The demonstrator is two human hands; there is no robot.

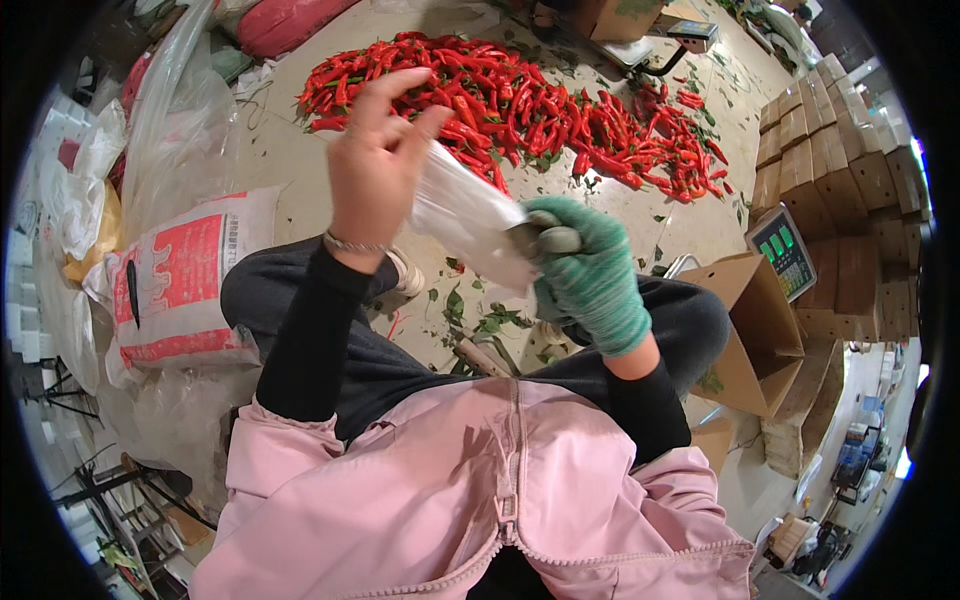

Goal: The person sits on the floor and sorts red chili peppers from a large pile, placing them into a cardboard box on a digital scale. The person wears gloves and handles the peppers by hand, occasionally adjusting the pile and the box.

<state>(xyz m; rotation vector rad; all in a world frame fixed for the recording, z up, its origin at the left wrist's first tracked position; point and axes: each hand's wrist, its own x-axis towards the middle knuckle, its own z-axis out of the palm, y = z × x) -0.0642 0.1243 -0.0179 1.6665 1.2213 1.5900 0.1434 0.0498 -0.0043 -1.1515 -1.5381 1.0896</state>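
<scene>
My left hand [379, 161] is bare, with a bracelet at the wrist. Its thumb and forefinger are spread, while its other fingers are curled and partly hidden. A thin white sheet or bag, apparently plastic [472, 217], stretches slantwise between my hands. Its upper end passes beside or behind my left hand; whether those fingers hold it is unclear. In a green knitted glove with grey fingertips, my right hand [581, 262] grips the lower end. Beyond both hands, a long heap of red chili peppers [487, 97] lies on the tiled floor [277, 157].
At left stands a printed woven sack [180, 277] near clear plastic sheeting [180, 112]. To the right are an open cardboard box [750, 330], a lit scale display [780, 251] and stacked cartons [832, 150]. Loose leaves [487, 319] litter the floor between my legs. Another scale [690, 34] stands beyond the peppers.
</scene>
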